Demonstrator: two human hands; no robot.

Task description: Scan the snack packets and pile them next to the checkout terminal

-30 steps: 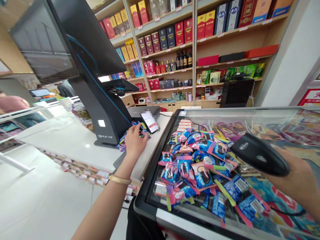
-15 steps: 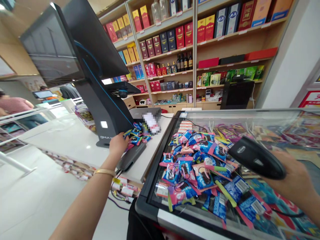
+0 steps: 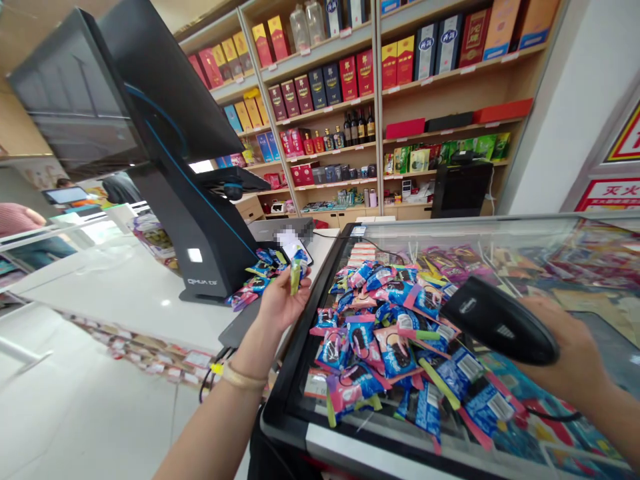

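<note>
Left hand [image 3: 283,303] grips packet [image 3: 297,273], right hand [image 3: 570,353] scanner [image 3: 500,321]; glass case [image 3: 286,397] seemingly holds purple bags [image 3: 454,264].

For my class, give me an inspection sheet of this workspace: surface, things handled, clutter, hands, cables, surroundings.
Surface: glass-topped case beside a white counter.
Things handled: wrapped packets heaped on the case; black scanner.
Clutter: more packets by the monitor stand; phone near the left hand.
Hands: left hand holds one packet; right hand grips the scanner.
Cables: dark cable near the case's far left corner; another cable below the right hand.
Surroundings: stocked shelves behind; person in the left background.
</note>
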